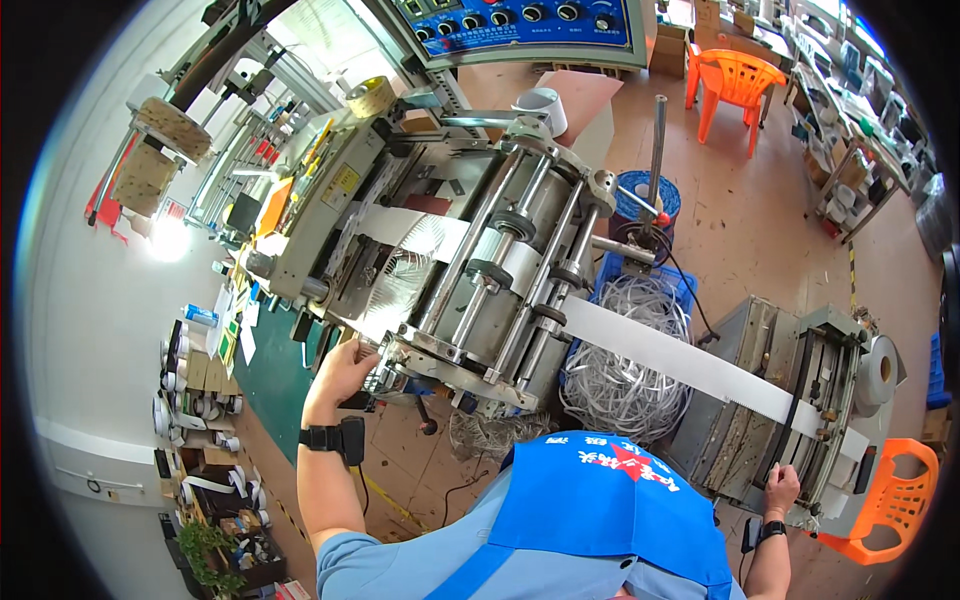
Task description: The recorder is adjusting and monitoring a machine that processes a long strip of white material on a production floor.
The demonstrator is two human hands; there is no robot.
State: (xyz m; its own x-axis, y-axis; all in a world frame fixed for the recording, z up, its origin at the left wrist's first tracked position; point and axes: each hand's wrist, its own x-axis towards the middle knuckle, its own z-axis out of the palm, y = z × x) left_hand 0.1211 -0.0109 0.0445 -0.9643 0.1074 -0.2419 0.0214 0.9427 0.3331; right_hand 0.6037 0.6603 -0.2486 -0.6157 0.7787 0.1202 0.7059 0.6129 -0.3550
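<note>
A roller press (500,260) with several metal shafts and dark rollers stands in front of me. My left hand (345,372) is at its near left corner, fingers curled against the metal; what they grip is partly hidden. From the press a white paper strip (680,360) runs right and slightly downward to a feeder unit (760,400). My right hand (781,490) is closed at the near end of the feeder, next to a long black bar (795,410). What it holds, if anything, does not show. A white paper roll (876,370) is mounted at the feeder's far right side.
A blue bin (686,285) full of shredded strips (625,370) stands between press and feeder. A control panel (520,28) hangs above. Orange chairs (740,80) stand at the far right and near right. Shelved rolls (190,390) line the left wall. A cable (685,270) hangs near the bin.
</note>
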